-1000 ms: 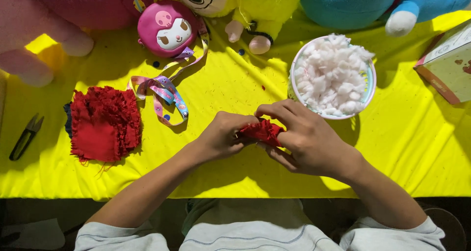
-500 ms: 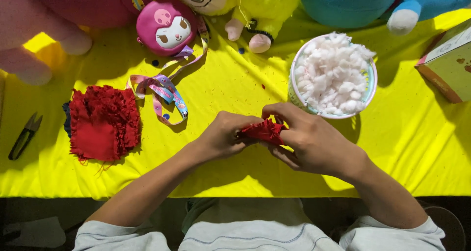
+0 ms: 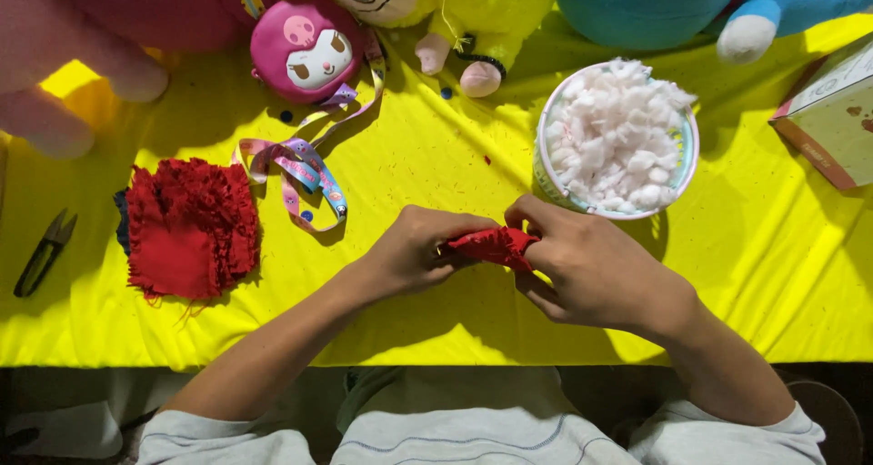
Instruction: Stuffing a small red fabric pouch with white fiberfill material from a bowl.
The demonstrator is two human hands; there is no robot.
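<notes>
red fabric piece (image 3: 491,245), yellow tablecloth (image 3: 436,156), white stuffing (image 3: 618,138), multicoloured patterned ribbon (image 3: 305,170), pink round plush (image 3: 307,49).

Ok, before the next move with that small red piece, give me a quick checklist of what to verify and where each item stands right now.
1. Both hands on the small red fabric piece: ok, the left hand and the right hand pinch it between them.
2. Piece lifted or resting on the yellow tablecloth: cannot tell.
3. Bowl of white stuffing within reach: ok, it stands just beyond the right hand and looks full.
4. Stack of red fabric pieces available: ok, it lies to the left, untouched.
5. Snips out of the way: ok, at the far left edge.
6. Opening in the held piece: cannot tell, fingers hide it.
</notes>
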